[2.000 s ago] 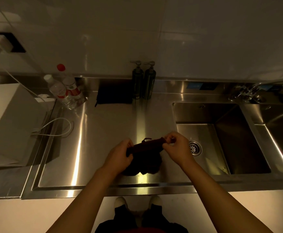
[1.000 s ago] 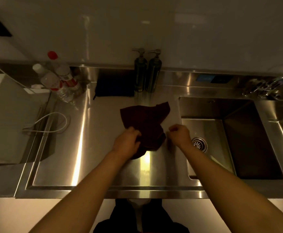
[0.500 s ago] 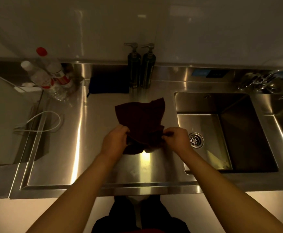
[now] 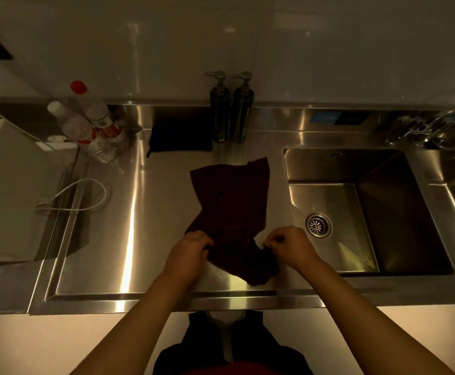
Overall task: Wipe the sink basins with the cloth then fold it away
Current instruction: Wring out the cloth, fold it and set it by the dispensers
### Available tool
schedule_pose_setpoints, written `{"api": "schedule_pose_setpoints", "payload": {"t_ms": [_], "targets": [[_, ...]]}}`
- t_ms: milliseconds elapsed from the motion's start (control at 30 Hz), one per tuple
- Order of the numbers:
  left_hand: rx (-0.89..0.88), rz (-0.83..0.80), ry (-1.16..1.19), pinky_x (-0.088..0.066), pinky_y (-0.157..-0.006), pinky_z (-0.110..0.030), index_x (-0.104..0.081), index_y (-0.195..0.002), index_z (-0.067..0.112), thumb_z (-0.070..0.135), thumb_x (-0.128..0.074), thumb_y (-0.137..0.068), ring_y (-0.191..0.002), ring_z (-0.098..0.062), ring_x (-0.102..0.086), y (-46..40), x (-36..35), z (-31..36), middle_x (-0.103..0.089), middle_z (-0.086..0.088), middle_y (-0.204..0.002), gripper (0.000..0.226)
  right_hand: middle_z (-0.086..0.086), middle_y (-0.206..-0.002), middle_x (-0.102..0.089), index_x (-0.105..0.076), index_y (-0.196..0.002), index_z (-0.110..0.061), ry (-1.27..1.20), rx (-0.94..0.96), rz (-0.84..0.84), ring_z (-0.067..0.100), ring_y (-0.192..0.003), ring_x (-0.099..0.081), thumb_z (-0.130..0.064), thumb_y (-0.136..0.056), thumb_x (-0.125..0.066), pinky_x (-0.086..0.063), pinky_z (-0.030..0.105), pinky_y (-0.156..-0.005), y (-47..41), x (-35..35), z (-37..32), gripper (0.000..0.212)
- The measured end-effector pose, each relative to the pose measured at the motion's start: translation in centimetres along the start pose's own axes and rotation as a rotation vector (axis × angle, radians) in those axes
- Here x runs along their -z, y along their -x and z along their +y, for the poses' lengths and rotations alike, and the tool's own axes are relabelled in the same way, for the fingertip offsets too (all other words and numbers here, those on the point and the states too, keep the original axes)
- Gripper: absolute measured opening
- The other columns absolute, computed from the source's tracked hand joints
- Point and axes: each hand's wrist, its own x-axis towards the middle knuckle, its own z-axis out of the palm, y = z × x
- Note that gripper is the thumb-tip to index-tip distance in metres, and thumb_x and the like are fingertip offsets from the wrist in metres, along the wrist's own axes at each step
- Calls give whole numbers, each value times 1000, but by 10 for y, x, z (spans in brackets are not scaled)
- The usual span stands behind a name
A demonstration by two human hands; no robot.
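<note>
Both hands, left (image 4: 191,249) and right (image 4: 288,246), pinch the cloth's (image 4: 231,201) near edge on the tabletop (image 4: 150,239): grip each corner, flatten, fold squarely away.

I saw bare counter (image 4: 145,239) left of the cloth (image 4: 231,201); dispensers (image 4: 231,115) and bottles (image 4: 91,125) crowded the back edge, basin (image 4: 399,169) dropped away right.

A kitchen is indicated by a stainless-steel worktop (image 4: 107,255), sink basin (image 4: 329,163), tap (image 4: 421,128) and soap dispensers (image 4: 231,109).
</note>
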Motion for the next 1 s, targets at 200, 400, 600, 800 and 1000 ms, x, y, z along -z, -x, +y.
{"api": "schedule_pose_setpoints", "payload": {"t_ms": [200, 400, 600, 800, 1000], "targets": [[-199, -267, -147, -46, -98, -30, -58, -139, 31, 40, -68, -90, -121, -14, -50, 11, -42, 35, -54, 8, -136, 51, 1, -90, -73, -77, -97, -12, -91, -63, 96, 11, -82, -68, -22, -88, -79, -51, 23, -76, -33, -12, -9, 14], [-196, -255, -332, -44, -90, -36, -65, -126, 23, 24, -59, -98, -117, -22, -49, 8, -66, 39, -56, -1, -128, 29, 6, -86, -70, -70, -88, -8, -90, -170, 223, 22, -84, -68, -8, -87, -72, -50, 25, -70, -48, -39, -12, 2], [-188, -239, -183, -46, -81, -31, -72, -103, 15, 15, -57, -98, -102, -18, -56, 26, -35, 8, -62, -1, -111, 16, 5, -80, -72, -75, -78, -8, 31, -99, 236, 17, -75, -66, -2, -78, -76, -53, 28, -73, -53, -1, -12, 6], [-51, -162, -17, -40, -81, -14, -70, -96, 27, 18, -66, -93, -95, -2, -53, 63, 20, -13, -58, 15, -102, 10, -1, -73, -71, -75, -73, -19, 24, -154, 355, 18, -77, -70, -7, -75, -83, -52, 26, -69, -46, 70, 15, 14], [-11, -128, -10, -40, -84, -12, -72, -112, 25, 15, -63, -98, -105, -7, -56, 71, 6, 14, -61, 11, -111, 20, 13, -98, -76, -77, -105, -6, 89, -125, 334, 29, -92, -71, -7, -85, -75, -53, 33, -81, -32, 38, 17, 21]]}}
